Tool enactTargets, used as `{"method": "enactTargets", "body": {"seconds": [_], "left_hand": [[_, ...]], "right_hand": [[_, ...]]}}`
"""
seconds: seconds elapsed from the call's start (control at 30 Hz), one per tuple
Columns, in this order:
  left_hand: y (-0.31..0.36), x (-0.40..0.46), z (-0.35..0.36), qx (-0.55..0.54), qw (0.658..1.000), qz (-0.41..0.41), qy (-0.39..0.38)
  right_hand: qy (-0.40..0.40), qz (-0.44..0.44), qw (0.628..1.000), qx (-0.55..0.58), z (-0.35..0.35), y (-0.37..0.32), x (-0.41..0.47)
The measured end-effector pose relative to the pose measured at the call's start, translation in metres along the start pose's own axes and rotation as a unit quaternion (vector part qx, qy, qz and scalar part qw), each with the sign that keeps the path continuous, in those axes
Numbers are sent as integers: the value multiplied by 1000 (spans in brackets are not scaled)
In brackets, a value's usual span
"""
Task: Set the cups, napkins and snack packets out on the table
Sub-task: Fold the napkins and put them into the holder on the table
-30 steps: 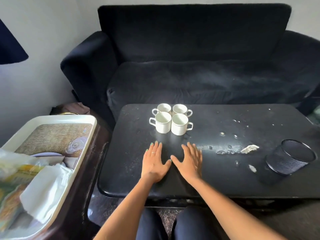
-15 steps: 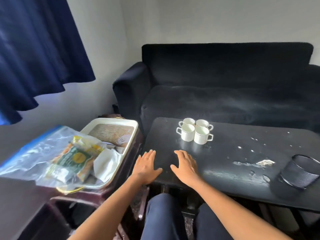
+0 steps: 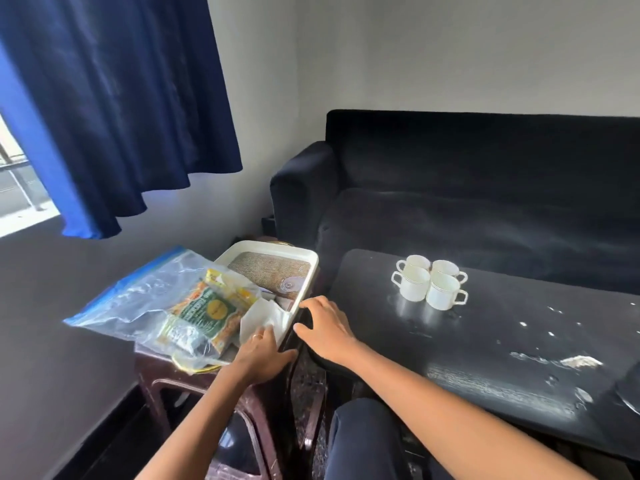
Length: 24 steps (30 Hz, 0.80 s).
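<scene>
Head: left fingers [image 3: 264, 332] touch napkins [image 3: 262, 316].

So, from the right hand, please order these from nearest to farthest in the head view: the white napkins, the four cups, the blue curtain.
From the right hand:
1. white napkins, just left, in the tray.
2. cups, right, on the table.
3. blue curtain, far upper left.

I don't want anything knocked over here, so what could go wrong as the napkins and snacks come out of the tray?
The clear bag of snack packets overhangs the tray and stool edge, so tugging the napkins beside it might tip it off. Crumbs on the table could soil napkins laid there.
</scene>
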<state>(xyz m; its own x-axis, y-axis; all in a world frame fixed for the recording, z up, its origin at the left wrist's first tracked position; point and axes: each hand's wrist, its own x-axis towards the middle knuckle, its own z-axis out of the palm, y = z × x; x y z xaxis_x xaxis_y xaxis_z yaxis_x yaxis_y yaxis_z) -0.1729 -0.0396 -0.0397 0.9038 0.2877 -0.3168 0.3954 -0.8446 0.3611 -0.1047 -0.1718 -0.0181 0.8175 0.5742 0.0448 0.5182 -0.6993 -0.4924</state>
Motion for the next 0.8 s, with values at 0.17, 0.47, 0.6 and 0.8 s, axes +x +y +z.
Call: {"method": "enactTargets", "body": {"seconds": [0.17, 0.47, 0.6, 0.8], "left_hand": [[1, 1, -2, 41, 997, -6, -60], [0, 0, -11, 54, 995, 9, -86], [2, -3, -13, 56, 995, 10, -87], [5, -7, -17, 52, 994, 2, -94]], "right_hand": [[-60, -9, 998, -26, 7, -21, 27], [-87, 58, 991, -79, 29, -40, 65], [-90, 90, 986, -103, 40, -46, 73], [-113, 114, 976, -149, 44, -50, 84]]}}
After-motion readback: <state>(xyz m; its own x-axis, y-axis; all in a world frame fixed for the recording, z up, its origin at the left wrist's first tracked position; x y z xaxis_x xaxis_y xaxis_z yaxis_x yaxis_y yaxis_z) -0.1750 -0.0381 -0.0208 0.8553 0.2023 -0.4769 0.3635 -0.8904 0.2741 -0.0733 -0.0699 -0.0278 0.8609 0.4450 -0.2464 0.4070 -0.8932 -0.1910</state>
